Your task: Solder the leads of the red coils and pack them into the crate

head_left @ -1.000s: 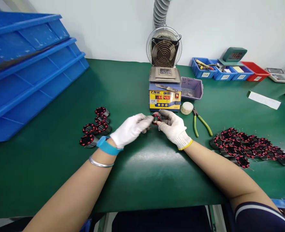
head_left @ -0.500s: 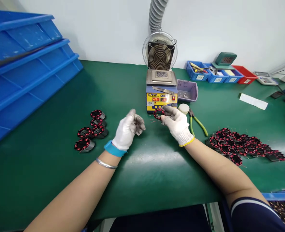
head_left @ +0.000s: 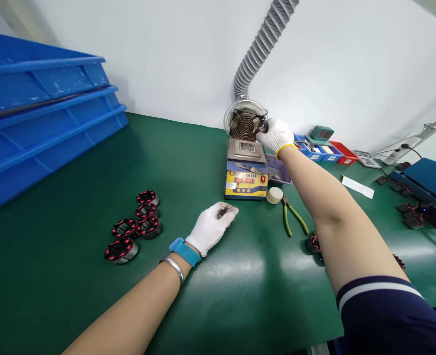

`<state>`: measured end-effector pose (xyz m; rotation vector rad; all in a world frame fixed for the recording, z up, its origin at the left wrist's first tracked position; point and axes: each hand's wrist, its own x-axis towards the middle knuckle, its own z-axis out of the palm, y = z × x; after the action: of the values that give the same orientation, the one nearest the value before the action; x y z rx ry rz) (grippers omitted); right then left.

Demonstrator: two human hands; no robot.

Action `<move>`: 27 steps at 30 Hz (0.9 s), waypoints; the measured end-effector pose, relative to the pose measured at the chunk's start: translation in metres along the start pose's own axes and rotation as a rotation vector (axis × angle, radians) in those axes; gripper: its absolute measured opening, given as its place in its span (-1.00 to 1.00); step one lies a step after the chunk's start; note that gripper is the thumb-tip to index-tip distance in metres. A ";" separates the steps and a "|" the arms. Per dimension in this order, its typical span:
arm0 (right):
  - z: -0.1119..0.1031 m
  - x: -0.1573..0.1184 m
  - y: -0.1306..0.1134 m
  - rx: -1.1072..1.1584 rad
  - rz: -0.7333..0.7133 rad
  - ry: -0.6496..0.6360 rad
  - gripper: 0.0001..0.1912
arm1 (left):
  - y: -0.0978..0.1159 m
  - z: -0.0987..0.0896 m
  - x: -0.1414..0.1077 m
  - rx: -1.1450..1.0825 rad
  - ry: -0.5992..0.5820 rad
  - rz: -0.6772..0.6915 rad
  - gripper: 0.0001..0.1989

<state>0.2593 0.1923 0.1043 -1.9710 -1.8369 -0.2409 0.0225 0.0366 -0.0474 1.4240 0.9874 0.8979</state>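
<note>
Gloved in white, my right hand is raised above the right rear of the yellow and blue heating unit, beside its round fan. Its fingers close on a wire-wound ring, mostly hidden, with a bit of dark and red showing. Low over the green table, in front of the unit, my left hand has its fingers curled towards the thumb, with no object visible in them. Several red and black wound rings stand to its left. A metal blade lies across the unit's front ledge.
Stacked blue crates fill the left side. Right of the unit are a purple tray, a round white container and green-handled pliers. More rings sit partly behind my right arm. Small bins line the back.
My right hand has moved up and away with the ring, from the unit's front to beside the fan. My left hand's fingers have curled together. The view has shifted.
</note>
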 end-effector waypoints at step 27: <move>-0.021 -0.040 -0.019 0.231 0.092 -0.025 -0.64 | -0.002 0.003 0.003 -0.033 0.096 0.050 -0.46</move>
<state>0.2394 0.1477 0.1103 -1.8981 -1.6994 0.0233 0.0266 0.0380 -0.0495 1.3933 1.0083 1.0229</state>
